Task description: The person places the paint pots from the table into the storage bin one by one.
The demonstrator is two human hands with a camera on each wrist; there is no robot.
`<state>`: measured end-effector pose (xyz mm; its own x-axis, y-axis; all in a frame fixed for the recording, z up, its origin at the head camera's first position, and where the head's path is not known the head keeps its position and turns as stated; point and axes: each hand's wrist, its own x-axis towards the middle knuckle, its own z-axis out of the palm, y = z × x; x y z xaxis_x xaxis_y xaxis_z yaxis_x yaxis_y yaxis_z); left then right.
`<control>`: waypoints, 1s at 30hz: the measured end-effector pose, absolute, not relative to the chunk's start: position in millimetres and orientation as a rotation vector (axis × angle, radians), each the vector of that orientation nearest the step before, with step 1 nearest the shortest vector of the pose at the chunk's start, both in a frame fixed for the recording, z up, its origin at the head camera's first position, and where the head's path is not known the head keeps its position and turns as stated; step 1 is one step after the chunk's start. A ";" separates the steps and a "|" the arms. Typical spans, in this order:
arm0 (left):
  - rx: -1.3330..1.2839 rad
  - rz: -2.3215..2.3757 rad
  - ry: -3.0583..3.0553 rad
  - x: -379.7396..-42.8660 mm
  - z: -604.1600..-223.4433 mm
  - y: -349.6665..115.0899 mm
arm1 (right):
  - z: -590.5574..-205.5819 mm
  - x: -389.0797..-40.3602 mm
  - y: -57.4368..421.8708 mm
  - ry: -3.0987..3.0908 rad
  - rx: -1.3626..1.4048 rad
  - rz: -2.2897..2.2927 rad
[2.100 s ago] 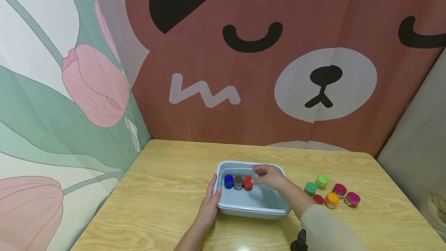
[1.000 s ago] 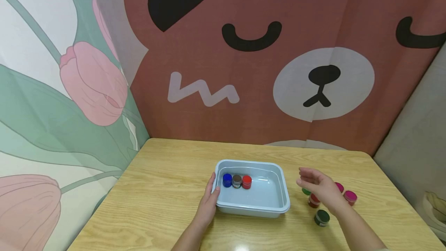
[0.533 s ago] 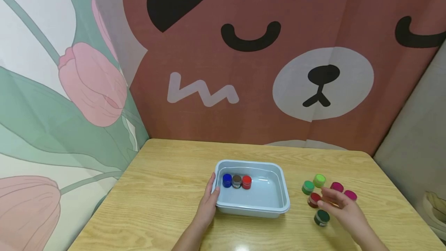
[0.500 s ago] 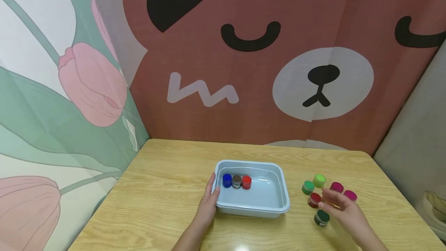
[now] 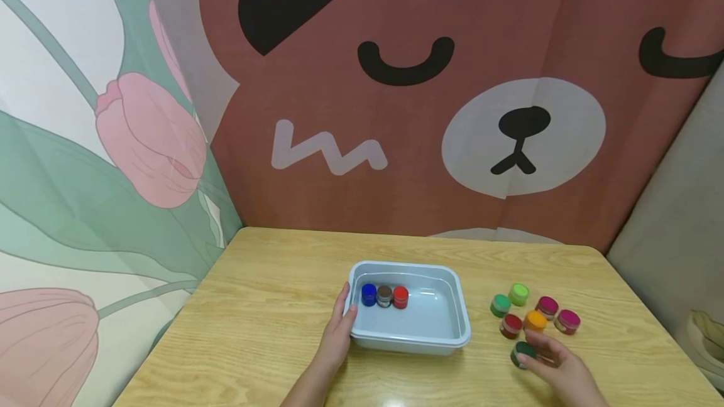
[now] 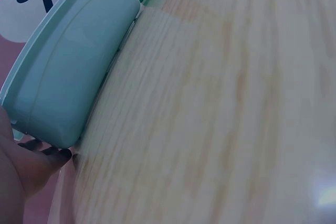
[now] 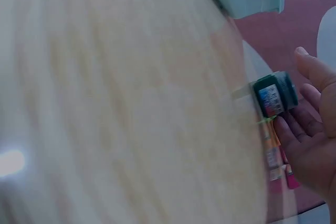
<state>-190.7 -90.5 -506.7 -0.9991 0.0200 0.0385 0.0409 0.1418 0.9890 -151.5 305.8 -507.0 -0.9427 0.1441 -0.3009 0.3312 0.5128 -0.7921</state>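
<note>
My left hand (image 5: 337,335) holds the left end of a light blue plastic tub (image 5: 404,343), its thumb at the rim. Seen from the left wrist, the fingertips (image 6: 62,156) lie against the tub's lower corner. Inside the tub a blue jar (image 5: 369,294), a brown-lidded jar (image 5: 384,296) and a red jar (image 5: 400,297) stand in a row. My right hand (image 5: 562,369) is at a small dark green jar (image 5: 523,353) on the table. Its thumb and fingers lie either side of the jar; in the right wrist view the thumb stands apart from the labelled jar (image 7: 273,95).
Behind the dark green jar stand several more jars: dark red (image 5: 511,326), orange (image 5: 535,321), green (image 5: 500,305), light green (image 5: 518,294) and two magenta-lidded ones, one a magenta jar (image 5: 567,321). A printed bear curtain (image 5: 418,206) hangs behind the wooden table (image 5: 271,306).
My right hand has left the tub's inside, moved right over the jars, then come down and nearer to the dark green jar. The left hand stays on the tub.
</note>
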 end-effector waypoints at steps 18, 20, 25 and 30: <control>-0.080 -2.043 -2.361 -190.9 -507.0 -91.0 | -517.1 -152.9 299.7 2.565 0.490 -1.365; -0.086 -2.045 -2.361 -191.0 -506.9 -91.1 | -517.9 -152.9 299.8 2.569 0.495 -1.347; -0.092 -2.049 -2.354 -191.1 -507.0 -91.2 | -518.8 -152.6 301.0 2.565 0.513 -1.336; -0.086 -2.046 -2.356 -191.3 -506.9 -91.2 | -514.6 -152.5 300.0 2.563 0.488 -1.344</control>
